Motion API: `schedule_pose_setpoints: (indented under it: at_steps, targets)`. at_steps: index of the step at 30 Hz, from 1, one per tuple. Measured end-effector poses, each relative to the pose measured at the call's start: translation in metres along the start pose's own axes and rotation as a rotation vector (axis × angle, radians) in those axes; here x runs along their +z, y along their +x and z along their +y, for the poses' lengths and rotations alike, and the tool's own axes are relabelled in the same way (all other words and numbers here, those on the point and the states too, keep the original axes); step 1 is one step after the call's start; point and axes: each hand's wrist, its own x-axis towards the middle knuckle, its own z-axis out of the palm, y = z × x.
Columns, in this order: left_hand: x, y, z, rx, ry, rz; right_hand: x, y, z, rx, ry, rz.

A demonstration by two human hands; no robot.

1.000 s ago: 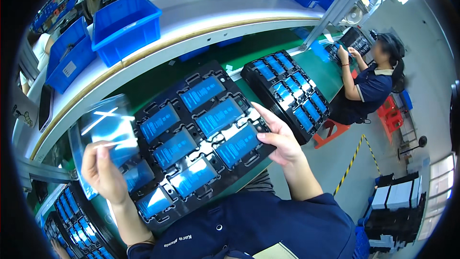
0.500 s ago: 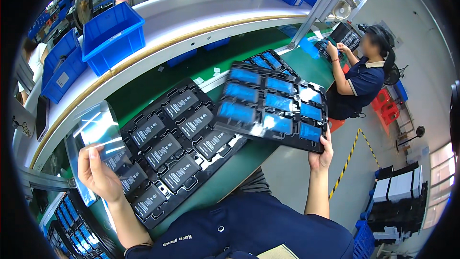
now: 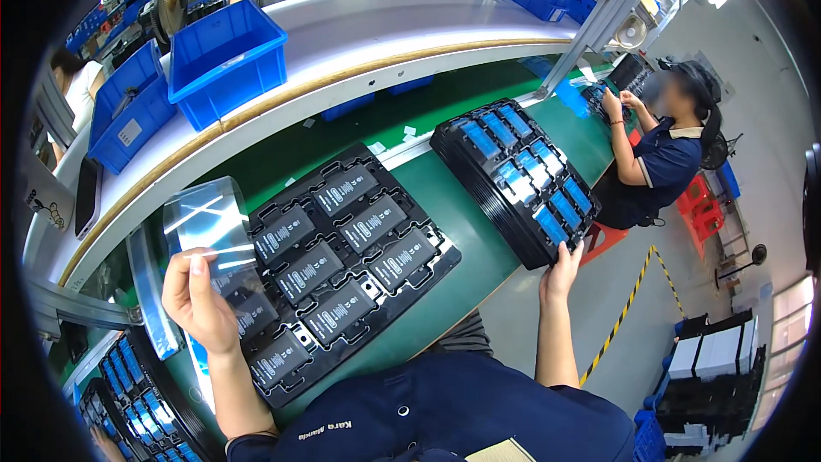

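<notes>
At far left, below and left of the left grip, stacked black trays [image 3: 175, 415] are carrying blue flat cells [image 3: 137, 423]. Beyond the left grip and to its left, a blue bin [image 3: 115, 154] is standing on a white shelf [image 3: 368, 21], with a second blue bin [image 3: 235, 90] standing just beside it.

The left grip [image 3: 203, 308] is clamping the near edge of a clear plastic sheet [image 3: 209, 214] between thumb and forefinger. The sheet is extending away from that grip and partly covering the left end of a black tray [image 3: 446, 258]. This tray is lying slantwise on the green table [image 3: 479, 278], immediately right of the left grip, and its pockets are holding grey flat cells [image 3: 310, 274] with pale markings.

Right of that tray and well apart from the left grip, a stack of black trays [image 3: 483, 205] is resting on the table, its top tray showing rows of blue-faced cells [image 3: 534, 162].

The right grip [image 3: 561, 272] is touching the near corner of this stack; whether it is clamping there cannot be told. Beyond the right grip, to its right, a co-worker [image 3: 663, 158] is sitting, hands raised over dark items.
</notes>
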Motion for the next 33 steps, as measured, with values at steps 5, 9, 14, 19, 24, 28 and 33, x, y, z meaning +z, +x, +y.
schedule_pose_setpoints:
  at_steps: [5, 9, 14, 19, 24, 28, 33]
  targets:
    - [0.003, 0.002, 0.001, 0.013, 0.000, 0.057, 0.017, 0.006, 0.015, -0.089, -0.404, 0.099]
    - [0.003, 0.005, 0.003, 0.015, -0.002, 0.064, 0.007, 0.009, 0.013, -0.132, -0.632, 0.053]
    - [0.002, 0.009, 0.013, 0.033, 0.045, 0.019, 0.095, -0.050, -0.082, -0.508, -0.558, -0.119]
    - [-0.012, 0.011, 0.011, 0.068, 0.002, 0.120, 0.169, -0.127, -0.198, -1.297, -0.246, -0.761]
    - [-0.007, 0.016, 0.022, 0.038, 0.068, 0.050, 0.213, -0.166, -0.233, -1.585, 0.044, -0.681]
    - [-0.009, 0.018, 0.031, 0.080, -0.018, 0.083, 0.244, -0.214, -0.264, -1.022, 0.120, -1.017]
    - [-0.018, 0.018, 0.040, 0.074, -0.020, 0.100, 0.240, -0.216, -0.241, -1.226, 0.206, -0.720]
